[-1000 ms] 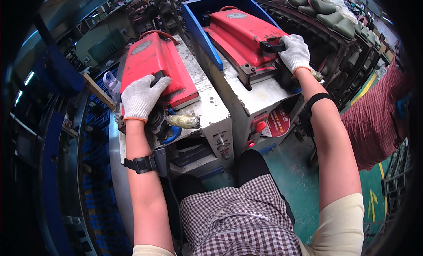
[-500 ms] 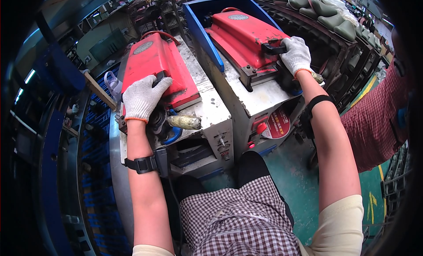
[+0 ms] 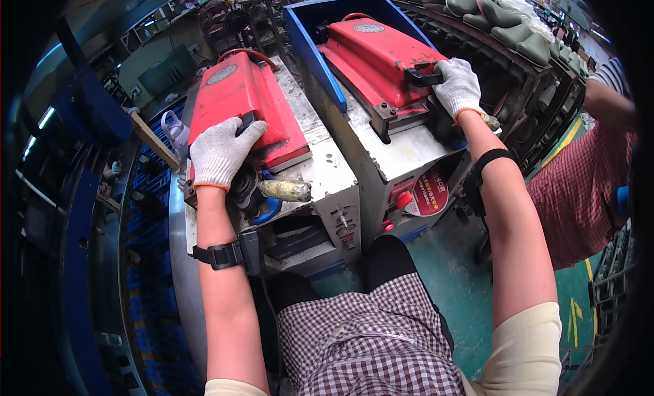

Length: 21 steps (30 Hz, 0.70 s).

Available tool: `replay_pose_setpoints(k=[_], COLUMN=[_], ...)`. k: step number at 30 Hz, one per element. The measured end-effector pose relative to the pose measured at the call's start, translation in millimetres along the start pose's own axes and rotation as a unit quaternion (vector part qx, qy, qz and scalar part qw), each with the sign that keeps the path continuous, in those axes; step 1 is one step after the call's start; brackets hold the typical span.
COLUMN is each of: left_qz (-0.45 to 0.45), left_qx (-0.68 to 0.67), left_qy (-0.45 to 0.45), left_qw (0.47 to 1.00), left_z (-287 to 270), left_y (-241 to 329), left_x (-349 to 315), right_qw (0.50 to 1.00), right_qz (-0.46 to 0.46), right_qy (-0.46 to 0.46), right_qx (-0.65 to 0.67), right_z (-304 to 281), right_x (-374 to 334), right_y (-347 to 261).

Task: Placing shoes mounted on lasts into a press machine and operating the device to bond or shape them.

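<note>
Two box-shaped machines with red metal lids stand side by side in front of me, both lids down. My left hand [image 3: 221, 152], in a white knit glove, is closed around the black handle [image 3: 247, 119] at the near end of the left red lid [image 3: 235, 93]. On the right red lid [image 3: 381, 52], my right hand [image 3: 458, 89], gloved alike, grips the black handle [image 3: 421, 77]. Its fingertips are partly hidden behind the handle. Below my left hand, a lever wrapped in yellowish tape [image 3: 286, 190] sticks out toward the right.
A blue metal guard [image 3: 319, 69] surrounds the right machine, whose front has a red switch [image 3: 405, 199]. Racks at the upper right hold several grey-green shoes [image 3: 512, 33]. A co-worker in a red checked garment [image 3: 569, 191] stands close on my right. A wooden bar [image 3: 155, 141] is at left.
Both my hands stay on the handles, with no visible shift. At the right edge the co-worker has moved, and a striped sleeve and bare arm now show.
</note>
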<state>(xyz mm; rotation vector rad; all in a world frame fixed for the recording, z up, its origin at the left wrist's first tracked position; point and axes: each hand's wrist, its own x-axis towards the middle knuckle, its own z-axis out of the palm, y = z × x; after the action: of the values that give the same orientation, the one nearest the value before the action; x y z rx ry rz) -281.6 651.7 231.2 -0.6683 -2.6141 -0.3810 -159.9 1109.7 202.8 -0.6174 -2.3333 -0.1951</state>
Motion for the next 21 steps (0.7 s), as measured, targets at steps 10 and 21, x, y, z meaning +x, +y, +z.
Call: replay_pose_setpoints(k=[10,21], left_qz=[0.001,0.006], left_qx=[0.002,0.018], left_qy=[0.003,0.001], left_qw=[1.0,1.0], left_z=[-2,0], left_y=[2,0], left_x=[-1,0], right_qw=[1.0,1.0], right_qz=[-0.001,0.0], right_qy=[0.003,0.002], right_qx=[0.002,0.005], right_z=[5,6], right_x=[1,1], right_y=[3,5])
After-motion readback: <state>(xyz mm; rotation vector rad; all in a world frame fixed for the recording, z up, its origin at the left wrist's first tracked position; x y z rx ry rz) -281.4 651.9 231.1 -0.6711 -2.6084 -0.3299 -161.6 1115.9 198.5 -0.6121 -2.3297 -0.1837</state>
